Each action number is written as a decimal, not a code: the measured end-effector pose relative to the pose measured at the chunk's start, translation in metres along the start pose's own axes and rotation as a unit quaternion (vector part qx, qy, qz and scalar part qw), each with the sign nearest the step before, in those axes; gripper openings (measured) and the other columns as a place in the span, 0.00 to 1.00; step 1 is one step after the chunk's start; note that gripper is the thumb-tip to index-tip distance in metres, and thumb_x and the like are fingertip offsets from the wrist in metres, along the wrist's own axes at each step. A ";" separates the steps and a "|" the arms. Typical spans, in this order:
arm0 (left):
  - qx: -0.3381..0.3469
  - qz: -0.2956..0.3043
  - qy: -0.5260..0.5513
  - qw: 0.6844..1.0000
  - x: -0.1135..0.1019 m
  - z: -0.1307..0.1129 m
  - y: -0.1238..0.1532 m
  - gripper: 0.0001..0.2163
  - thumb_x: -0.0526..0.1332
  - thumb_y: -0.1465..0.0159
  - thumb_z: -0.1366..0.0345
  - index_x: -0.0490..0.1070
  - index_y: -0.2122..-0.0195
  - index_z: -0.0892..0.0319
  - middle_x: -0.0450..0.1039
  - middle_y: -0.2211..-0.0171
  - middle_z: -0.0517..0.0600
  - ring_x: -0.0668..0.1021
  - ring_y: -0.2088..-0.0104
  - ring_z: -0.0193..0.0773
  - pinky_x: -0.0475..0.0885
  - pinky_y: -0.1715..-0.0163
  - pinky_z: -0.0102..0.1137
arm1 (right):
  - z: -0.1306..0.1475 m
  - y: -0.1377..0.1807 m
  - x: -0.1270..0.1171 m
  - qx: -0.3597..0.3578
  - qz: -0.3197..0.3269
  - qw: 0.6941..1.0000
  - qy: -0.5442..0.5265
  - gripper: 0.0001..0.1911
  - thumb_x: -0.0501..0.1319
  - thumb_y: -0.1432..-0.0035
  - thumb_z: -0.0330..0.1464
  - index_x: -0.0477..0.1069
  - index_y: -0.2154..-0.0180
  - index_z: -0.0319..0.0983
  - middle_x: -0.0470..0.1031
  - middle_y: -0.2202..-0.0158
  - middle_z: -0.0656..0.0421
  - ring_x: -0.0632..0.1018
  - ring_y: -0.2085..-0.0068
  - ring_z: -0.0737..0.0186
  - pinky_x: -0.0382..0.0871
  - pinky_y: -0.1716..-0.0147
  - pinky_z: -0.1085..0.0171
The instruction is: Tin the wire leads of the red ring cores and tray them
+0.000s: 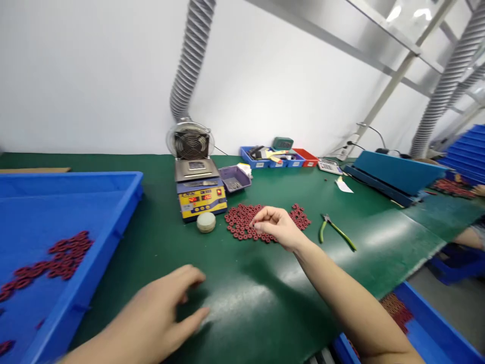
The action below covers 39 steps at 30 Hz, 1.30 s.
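Observation:
My right hand [279,227] is above a spread of small dark-red rings [242,221] on the green bench. Its thumb and forefinger are pinched together. Whether a ring sits between those fingertips is hard to tell against the red rings behind. More red rings [299,217] lie just beyond that hand. My left hand [162,308], slightly blurred, hovers over the bench nearer to me, thumb and fingers apart, holding nothing. A small round pale-lidded tin [206,222] stands beyond it, in front of a yellow-and-blue heating station [202,199] with lit red digits.
A large blue tray [113,237] with red rings borders the left. Green-handled cutters [337,230] lie right of the rings. Behind stand a purple bin [237,174], blue tool bins [257,163] and a fan [192,145]. Another blue tray [435,323] sits low at right.

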<state>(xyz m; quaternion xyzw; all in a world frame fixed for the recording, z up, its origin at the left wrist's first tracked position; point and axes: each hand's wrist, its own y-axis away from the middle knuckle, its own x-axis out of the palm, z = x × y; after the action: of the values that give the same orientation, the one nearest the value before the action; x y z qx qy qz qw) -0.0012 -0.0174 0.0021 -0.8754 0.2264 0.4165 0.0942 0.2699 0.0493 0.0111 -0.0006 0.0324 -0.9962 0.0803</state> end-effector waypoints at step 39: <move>0.046 0.178 -0.056 0.981 -0.004 0.016 -0.043 0.16 0.64 0.50 0.57 0.71 0.62 0.59 0.75 0.62 0.55 0.77 0.63 0.53 0.74 0.63 0.41 | 0.037 -0.273 0.122 -0.085 0.006 0.776 0.626 0.09 0.60 0.51 0.28 0.73 0.65 0.34 0.77 0.60 0.48 0.77 0.57 0.52 0.70 0.55 0.58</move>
<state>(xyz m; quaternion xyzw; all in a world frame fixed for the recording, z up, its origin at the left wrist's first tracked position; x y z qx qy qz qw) 0.0061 0.0274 -0.0056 -0.7913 0.3915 0.4642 0.0713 0.1057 0.2962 0.0656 0.6162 0.1597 -0.7697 0.0477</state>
